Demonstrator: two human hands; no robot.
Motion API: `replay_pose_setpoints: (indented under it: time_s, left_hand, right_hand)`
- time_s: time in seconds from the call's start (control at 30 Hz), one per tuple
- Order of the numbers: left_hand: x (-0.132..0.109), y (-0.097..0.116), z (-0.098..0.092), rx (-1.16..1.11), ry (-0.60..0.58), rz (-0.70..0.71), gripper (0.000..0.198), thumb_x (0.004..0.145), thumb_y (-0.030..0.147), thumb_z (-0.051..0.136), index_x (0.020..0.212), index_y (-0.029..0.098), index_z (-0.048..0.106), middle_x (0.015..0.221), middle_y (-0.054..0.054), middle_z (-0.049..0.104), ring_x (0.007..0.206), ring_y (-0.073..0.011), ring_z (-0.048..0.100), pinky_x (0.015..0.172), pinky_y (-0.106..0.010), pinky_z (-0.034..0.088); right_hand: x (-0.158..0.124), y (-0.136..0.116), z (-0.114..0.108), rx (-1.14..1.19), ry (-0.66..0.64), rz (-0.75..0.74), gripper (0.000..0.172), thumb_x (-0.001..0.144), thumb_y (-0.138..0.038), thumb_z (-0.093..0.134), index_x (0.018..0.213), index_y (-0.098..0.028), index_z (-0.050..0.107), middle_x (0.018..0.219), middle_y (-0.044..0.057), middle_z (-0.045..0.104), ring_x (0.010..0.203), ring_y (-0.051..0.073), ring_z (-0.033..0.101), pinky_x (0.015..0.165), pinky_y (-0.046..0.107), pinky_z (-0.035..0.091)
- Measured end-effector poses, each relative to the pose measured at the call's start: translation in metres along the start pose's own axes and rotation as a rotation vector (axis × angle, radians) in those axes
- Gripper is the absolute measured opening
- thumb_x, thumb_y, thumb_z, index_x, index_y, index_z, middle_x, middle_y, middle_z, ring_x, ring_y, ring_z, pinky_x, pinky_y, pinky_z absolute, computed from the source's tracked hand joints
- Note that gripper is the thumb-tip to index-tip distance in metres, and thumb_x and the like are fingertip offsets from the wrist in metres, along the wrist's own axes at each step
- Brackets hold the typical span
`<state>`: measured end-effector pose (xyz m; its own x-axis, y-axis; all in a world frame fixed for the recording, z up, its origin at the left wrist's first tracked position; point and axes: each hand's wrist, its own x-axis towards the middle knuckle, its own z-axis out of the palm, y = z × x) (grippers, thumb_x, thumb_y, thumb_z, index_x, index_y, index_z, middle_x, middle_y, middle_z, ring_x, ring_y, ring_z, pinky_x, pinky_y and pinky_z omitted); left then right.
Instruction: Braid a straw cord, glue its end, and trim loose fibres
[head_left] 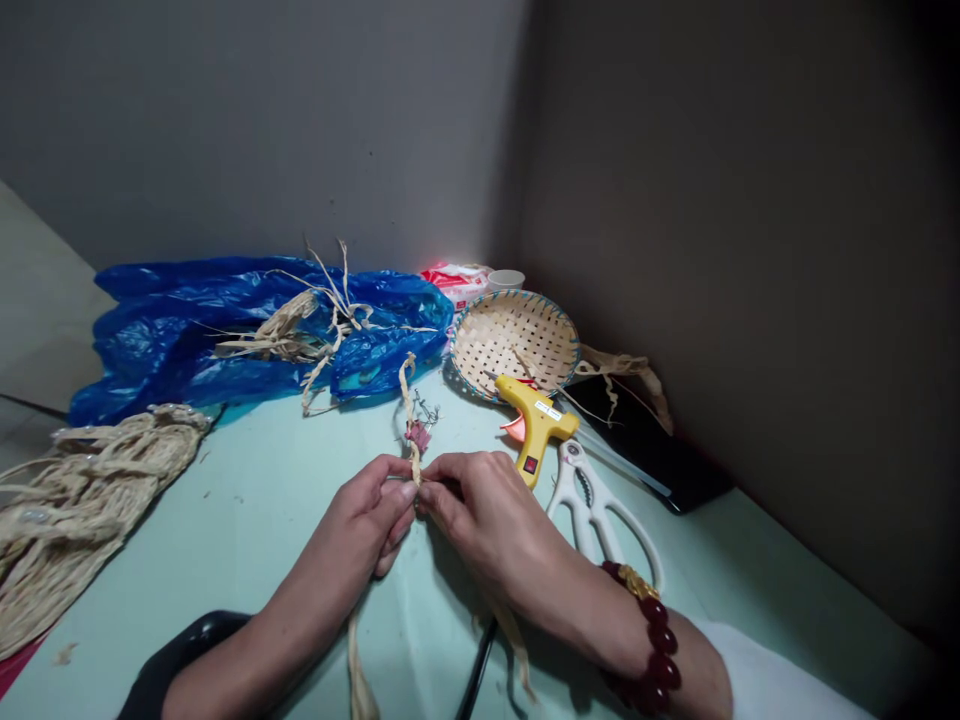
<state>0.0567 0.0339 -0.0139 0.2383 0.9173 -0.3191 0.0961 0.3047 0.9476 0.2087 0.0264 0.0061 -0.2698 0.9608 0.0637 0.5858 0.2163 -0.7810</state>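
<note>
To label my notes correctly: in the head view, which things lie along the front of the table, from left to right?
Braided straw pile → left hand → straw strand pinched by both hands → right hand → yellow glue gun → white scissors.

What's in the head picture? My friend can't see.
The left hand and right hand pinch a twisted straw strand above a green table. A yellow glue gun, white scissors, woven basket and blue bag lie beyond.
</note>
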Motion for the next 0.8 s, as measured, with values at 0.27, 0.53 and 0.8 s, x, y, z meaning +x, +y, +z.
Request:
replay_pose_setpoints:
  time_s: [0.27,0.53,0.8]
  left_hand:
    - [0.0,0.001,-0.009,0.175,0.057,0.009,0.02,0.081,0.029,0.06,0.066,0.019,0.052,0.048,0.01,0.035,0.046,-0.008,0.026,0.044,-0.019,0.016]
    - [-0.001,0.005,-0.007,0.104,0.028,-0.007,0.028,0.078,0.034,0.063,0.059,0.018,0.051,0.051,0.008,0.037,0.05,-0.0094,0.03,0.048,-0.02,0.02]
    - [-0.006,0.001,-0.021,-0.05,-0.038,-0.081,0.031,0.081,0.044,0.062,0.069,0.018,0.049,0.053,0.011,0.032,0.048,-0.0069,0.015,0.045,-0.022,0.01]
  right_hand:
    - [-0.011,0.007,0.007,-0.459,0.061,-0.196,0.021,0.087,-0.013,0.047,0.069,-0.017,0.057,0.065,0.004,0.062,0.052,0.013,0.042,0.053,0.032,0.02]
    - [-0.026,-0.003,0.028,-0.609,0.21,-0.521,0.017,0.074,-0.003,0.05,0.083,-0.013,0.06,0.068,0.006,0.061,0.057,0.02,0.053,0.047,0.033,0.023]
    - [-0.026,-0.003,0.03,-0.592,0.216,-0.698,0.018,0.082,-0.008,0.048,0.077,-0.011,0.064,0.064,0.007,0.061,0.055,0.02,0.052,0.046,0.032,0.031]
